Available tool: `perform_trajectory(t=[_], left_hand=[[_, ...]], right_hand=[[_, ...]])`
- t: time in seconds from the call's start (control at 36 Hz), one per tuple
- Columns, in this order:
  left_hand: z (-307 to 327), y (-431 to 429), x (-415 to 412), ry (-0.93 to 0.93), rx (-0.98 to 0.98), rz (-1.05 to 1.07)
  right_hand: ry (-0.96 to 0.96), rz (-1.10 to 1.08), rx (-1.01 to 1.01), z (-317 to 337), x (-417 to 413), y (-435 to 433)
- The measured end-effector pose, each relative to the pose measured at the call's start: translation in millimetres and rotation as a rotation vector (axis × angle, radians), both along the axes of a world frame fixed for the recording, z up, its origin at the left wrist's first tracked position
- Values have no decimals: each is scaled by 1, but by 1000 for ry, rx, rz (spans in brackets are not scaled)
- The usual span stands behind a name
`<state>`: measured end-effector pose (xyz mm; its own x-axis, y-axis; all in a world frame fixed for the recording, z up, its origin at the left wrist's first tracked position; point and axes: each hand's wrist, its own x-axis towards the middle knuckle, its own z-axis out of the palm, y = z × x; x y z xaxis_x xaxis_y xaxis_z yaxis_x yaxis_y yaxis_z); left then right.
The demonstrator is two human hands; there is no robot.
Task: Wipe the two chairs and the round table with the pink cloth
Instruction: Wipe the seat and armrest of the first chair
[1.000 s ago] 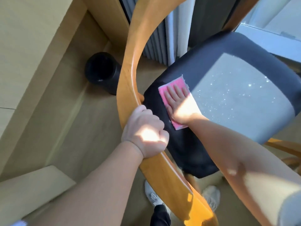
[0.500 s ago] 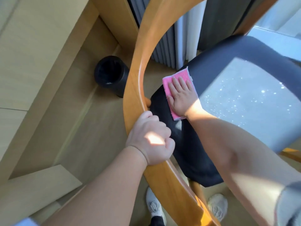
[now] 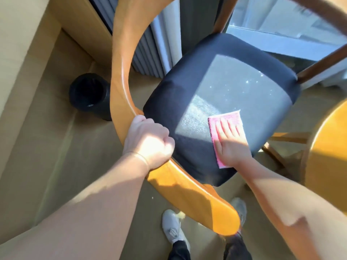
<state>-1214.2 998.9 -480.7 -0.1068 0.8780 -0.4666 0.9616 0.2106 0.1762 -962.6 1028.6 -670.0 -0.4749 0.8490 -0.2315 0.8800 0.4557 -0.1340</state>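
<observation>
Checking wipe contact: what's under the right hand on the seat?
The pink cloth lies flat under the right hand, on the dark seat cushion. The cloth's middle and the seat beneath are covered.

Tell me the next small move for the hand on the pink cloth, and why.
Probably slide the right hand and pink cloth forward across the sunlit middle of the seat. The hand lies flat on the cloth at the seat's near right edge, bright specks glint farther up, and the left hand grips the backrest, which should steady it.
</observation>
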Motion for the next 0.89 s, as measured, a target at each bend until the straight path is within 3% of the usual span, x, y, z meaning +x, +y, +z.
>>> perform_trajectory(t=[0.08, 0.19, 0.36, 0.89], left_hand=[[-6, -5, -3, 27, 119, -15], [0, -1, 7, -90, 77, 64], [-13, -5, -4, -16, 185, 42], [-20, -2, -11, -28, 144, 24]], right_hand=[[-42, -111, -76, -3, 18, -16], [-3, -144, -100, -8, 40, -40], [31, -219, -60, -5, 39, -50], [-56, 147, -27, -16, -47, 55]])
